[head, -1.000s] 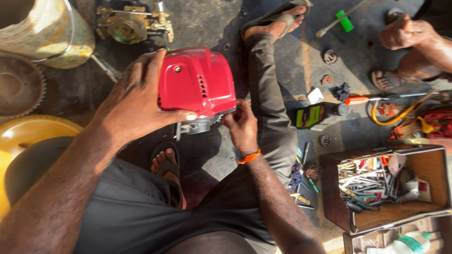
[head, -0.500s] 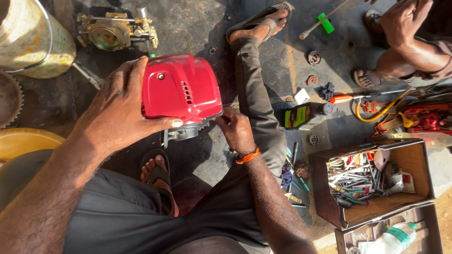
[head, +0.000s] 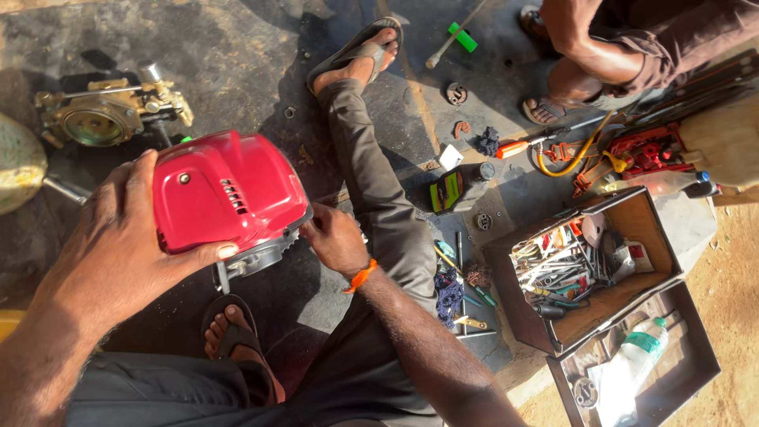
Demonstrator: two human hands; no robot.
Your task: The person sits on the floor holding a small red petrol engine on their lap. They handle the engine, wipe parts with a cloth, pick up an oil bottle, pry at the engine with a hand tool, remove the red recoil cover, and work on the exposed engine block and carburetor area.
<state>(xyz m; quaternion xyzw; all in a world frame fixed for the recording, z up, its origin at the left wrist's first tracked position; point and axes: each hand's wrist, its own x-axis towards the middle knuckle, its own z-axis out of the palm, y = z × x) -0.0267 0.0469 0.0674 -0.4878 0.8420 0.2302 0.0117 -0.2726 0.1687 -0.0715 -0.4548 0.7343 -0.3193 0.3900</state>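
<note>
The open wooden toolbox (head: 632, 237) sits at the right, crammed with tools. Centre-left, the red engine cover (head: 225, 194) is held above the dark floor, long axis running left to right, vents facing up. The left hand (head: 130, 245) grasps its near side; the right hand (head: 336, 237) pinches its right edge. A dark bottle with a green label (head: 458, 186) lies beyond.
</note>
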